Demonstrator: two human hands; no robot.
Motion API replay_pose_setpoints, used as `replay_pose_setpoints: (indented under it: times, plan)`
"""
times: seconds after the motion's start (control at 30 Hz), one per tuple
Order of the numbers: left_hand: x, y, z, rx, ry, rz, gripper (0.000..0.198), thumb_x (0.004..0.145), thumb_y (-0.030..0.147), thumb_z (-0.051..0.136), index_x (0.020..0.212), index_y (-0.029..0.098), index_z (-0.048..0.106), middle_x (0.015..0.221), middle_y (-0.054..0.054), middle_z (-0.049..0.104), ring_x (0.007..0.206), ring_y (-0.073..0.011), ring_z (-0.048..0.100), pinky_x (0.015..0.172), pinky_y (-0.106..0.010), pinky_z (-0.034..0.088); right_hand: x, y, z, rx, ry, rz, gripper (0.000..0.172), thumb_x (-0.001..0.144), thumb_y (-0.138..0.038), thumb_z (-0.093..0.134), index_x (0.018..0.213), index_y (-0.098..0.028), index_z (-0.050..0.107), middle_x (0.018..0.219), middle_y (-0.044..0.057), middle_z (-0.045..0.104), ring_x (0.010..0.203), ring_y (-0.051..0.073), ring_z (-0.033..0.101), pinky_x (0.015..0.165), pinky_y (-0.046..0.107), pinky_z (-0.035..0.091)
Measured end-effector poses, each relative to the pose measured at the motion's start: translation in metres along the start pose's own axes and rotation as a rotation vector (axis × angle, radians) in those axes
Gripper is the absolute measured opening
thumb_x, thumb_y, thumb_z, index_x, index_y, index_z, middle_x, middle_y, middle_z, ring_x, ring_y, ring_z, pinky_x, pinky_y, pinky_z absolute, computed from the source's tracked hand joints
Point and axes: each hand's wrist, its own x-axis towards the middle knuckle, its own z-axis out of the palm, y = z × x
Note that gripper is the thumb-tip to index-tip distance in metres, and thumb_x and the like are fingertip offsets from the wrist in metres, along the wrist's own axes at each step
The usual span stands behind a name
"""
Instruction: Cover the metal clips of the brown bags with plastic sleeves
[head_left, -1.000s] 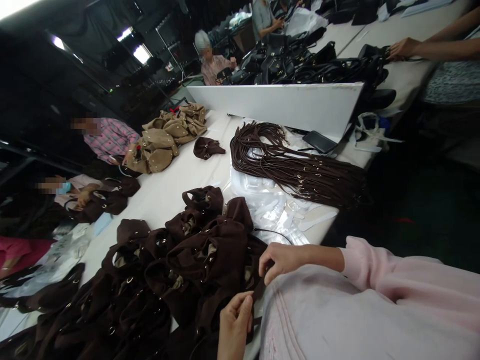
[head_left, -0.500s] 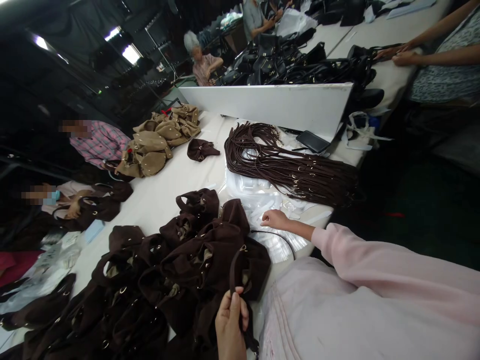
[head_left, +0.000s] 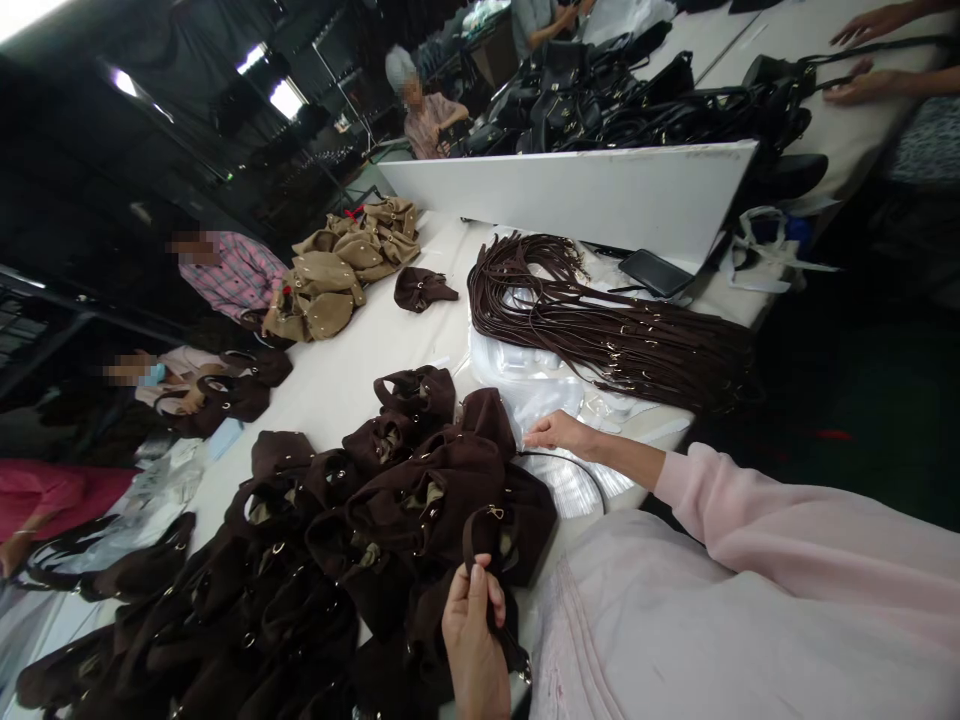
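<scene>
Between the thumb and fingers of my left hand [head_left: 476,625] is a dark brown strap [head_left: 470,535]. Its upper end bends over and carries a gold clasp [head_left: 495,511]; more metal shows below the hand. My right hand [head_left: 561,433] is pinched closed above clear plastic sleeves [head_left: 574,487], and what its fingertips hold, if anything, is hidden. A thin dark cord [head_left: 577,464] curves just under that hand. Dark brown handbags [head_left: 450,480] are heaped beside and beyond my left hand.
A bundle of brown straps [head_left: 637,345] lies across the table, near a black phone-like tablet [head_left: 656,272]. Behind stands a white board [head_left: 577,190], with black bags [head_left: 562,110] beyond it. Tan bags [head_left: 330,275] are piled far left. Several co-workers are around the tables.
The view has shifted, so the table appears further right. The strap's clasp end now folds over more above my left hand. My right hand stays closed over the plastic.
</scene>
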Motion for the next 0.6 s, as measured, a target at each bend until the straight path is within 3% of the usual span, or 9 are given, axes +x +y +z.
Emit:
replay_pose_setpoints:
  times: [0.07, 0.13, 0.27, 0.37, 0.43, 0.47, 0.53, 0.6]
  plan:
    - [0.003, 0.002, 0.011, 0.001, -0.036, -0.005, 0.043, 0.077, 0.048, 0.073, 0.100, 0.014, 0.063, 0.063, 0.005, 0.046, 0.053, -0.0037, 0.037, 0.047, -0.014, 0.030, -0.019, -0.016, 0.010, 0.112, -0.038, -0.017, 0.059, 0.071, -0.066, 0.069, 0.083, -0.008, 0.068, 0.066, 0.001, 0.055, 0.059, 0.009, 0.041, 0.055, 0.023, 0.035]
    - [0.006, 0.006, 0.025, 0.009, -0.067, -0.005, 0.043, 0.074, 0.046, 0.077, 0.098, 0.014, 0.063, 0.068, 0.003, 0.051, 0.053, -0.0033, 0.038, 0.045, -0.013, 0.028, -0.044, -0.033, 0.023, 0.256, -0.074, -0.059, 0.055, 0.069, -0.065, 0.073, 0.077, -0.010, 0.067, 0.063, -0.001, 0.052, 0.058, 0.008, 0.040, 0.053, 0.022, 0.034]
    - [0.005, 0.019, 0.046, -0.014, -0.146, 0.004, 0.040, 0.072, 0.045, 0.078, 0.092, 0.013, 0.065, 0.073, 0.000, 0.058, 0.054, -0.0043, 0.042, 0.041, -0.014, 0.027, -0.091, -0.073, 0.044, 0.500, -0.295, -0.391, 0.031, 0.074, -0.042, 0.081, 0.075, -0.012, 0.070, 0.080, 0.004, 0.060, 0.072, 0.012, 0.056, 0.067, 0.024, 0.046]
    - [0.000, 0.029, 0.050, -0.096, -0.228, -0.021, 0.043, 0.075, 0.053, 0.073, 0.090, 0.012, 0.069, 0.082, -0.005, 0.065, 0.071, -0.0113, 0.057, 0.057, -0.018, 0.046, -0.113, -0.097, 0.048, 0.422, -0.567, -0.604, 0.027, 0.086, -0.036, 0.071, 0.080, -0.010, 0.073, 0.088, 0.010, 0.065, 0.081, 0.016, 0.061, 0.077, 0.026, 0.050]
    - [-0.004, 0.034, 0.050, -0.150, -0.269, -0.053, 0.050, 0.075, 0.058, 0.070, 0.097, 0.013, 0.071, 0.101, -0.011, 0.068, 0.097, -0.0206, 0.062, 0.083, -0.026, 0.052, -0.119, -0.104, 0.047, 0.346, -0.677, -0.617, 0.030, 0.091, -0.037, 0.066, 0.081, -0.009, 0.072, 0.086, 0.011, 0.067, 0.081, 0.015, 0.062, 0.078, 0.024, 0.049]
    - [-0.006, 0.035, 0.049, -0.161, -0.283, -0.069, 0.053, 0.076, 0.060, 0.068, 0.101, 0.014, 0.071, 0.108, -0.012, 0.067, 0.105, -0.0228, 0.060, 0.087, -0.028, 0.051, -0.120, -0.105, 0.046, 0.334, -0.723, -0.588, 0.032, 0.092, -0.038, 0.064, 0.082, -0.009, 0.071, 0.084, 0.010, 0.067, 0.080, 0.014, 0.062, 0.077, 0.024, 0.049]
    - [-0.008, 0.038, 0.045, -0.158, -0.259, -0.092, 0.056, 0.077, 0.064, 0.063, 0.105, 0.016, 0.071, 0.109, -0.012, 0.067, 0.096, -0.0205, 0.062, 0.072, -0.023, 0.052, -0.121, -0.102, 0.044, 0.356, -0.801, -0.495, 0.035, 0.091, -0.042, 0.063, 0.086, -0.009, 0.069, 0.078, 0.008, 0.066, 0.075, 0.013, 0.062, 0.077, 0.023, 0.049]
    - [-0.009, 0.041, 0.038, -0.146, -0.209, -0.082, 0.052, 0.080, 0.064, 0.060, 0.105, 0.019, 0.072, 0.100, -0.010, 0.067, 0.074, -0.0147, 0.060, 0.050, -0.019, 0.043, -0.121, -0.096, 0.043, 0.392, -0.864, -0.407, 0.037, 0.090, -0.045, 0.065, 0.089, -0.008, 0.068, 0.073, 0.006, 0.064, 0.067, 0.012, 0.060, 0.071, 0.022, 0.050]
